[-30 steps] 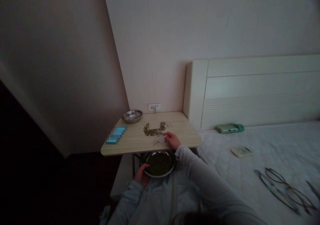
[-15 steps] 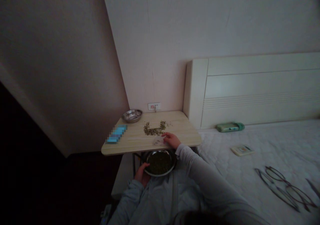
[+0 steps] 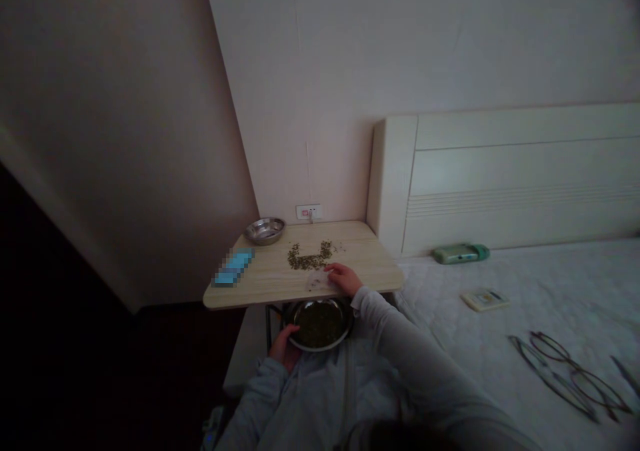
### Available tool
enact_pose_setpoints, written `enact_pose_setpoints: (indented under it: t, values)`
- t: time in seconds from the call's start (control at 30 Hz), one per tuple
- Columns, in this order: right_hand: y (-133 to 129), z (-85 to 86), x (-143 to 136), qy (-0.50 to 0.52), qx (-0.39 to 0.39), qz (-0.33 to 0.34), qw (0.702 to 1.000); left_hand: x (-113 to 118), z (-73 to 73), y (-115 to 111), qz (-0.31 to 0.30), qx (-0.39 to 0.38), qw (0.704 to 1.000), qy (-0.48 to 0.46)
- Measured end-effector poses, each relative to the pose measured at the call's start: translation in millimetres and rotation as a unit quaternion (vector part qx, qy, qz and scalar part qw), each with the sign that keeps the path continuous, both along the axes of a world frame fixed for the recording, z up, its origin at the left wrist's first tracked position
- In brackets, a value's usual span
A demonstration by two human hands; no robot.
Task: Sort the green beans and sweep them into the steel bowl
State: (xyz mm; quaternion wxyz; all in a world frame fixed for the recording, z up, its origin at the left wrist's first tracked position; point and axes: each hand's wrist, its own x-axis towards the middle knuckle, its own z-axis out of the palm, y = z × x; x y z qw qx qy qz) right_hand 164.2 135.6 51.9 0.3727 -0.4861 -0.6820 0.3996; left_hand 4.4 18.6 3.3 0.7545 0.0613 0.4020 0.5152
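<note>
My left hand [image 3: 285,345] grips the left rim of a metal bowl [image 3: 320,349], thumb over the edge, holding it just under the table's front edge. Dark green, grain-like bits [image 3: 320,323] cover the bottom of the bowl. Between the closed fingers of my right hand [image 3: 344,279] is a thin, see-through plastic piece [image 3: 316,280] close to the tabletop, with a few dark specks on or under it. Just beyond it, small greenish-brown grains [image 3: 306,262] lie in a rough U shape on the wooden table [image 3: 270,284]. Their exact kind cannot be made out.
A second metal bowl [image 3: 265,231] stands at the table's back left, with a phone [image 3: 234,267], its screen blurred out, in front of it. On the bed to the right lie a green case [image 3: 460,253], a small pale box [image 3: 485,299] and eyeglasses [image 3: 570,371]. A wall socket [image 3: 309,212] is behind the table.
Almost nothing differs. My right hand and the plastic piece have shifted very slightly, and the view has tilted a touch. The bowl stays in my left hand.
</note>
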Motion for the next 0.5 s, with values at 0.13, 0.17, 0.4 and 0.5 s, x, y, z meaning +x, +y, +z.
enact_pose_setpoints:
  t: [0.13,0.17,0.4,0.5]
  values:
    - [-0.1,1.7,1.0,0.002,0.003,0.005,1.000,-0.4,0.5,-0.3,0.013,-0.011,1.000,0.006]
    - [-0.1,2.0,1.0,0.000,0.004,0.007,1.000,-0.5,0.7,-0.3,0.017,-0.014,1.000,0.009]
    - [-1.2,1.2,0.2,-0.009,0.002,0.006,1.000,-0.6,1.3,-0.1,0.005,-0.014,1.000,0.017]
    - [-0.9,0.1,0.4,0.001,-0.006,0.005,1.000,-0.2,2.1,0.1,0.010,-0.012,1.000,0.017]
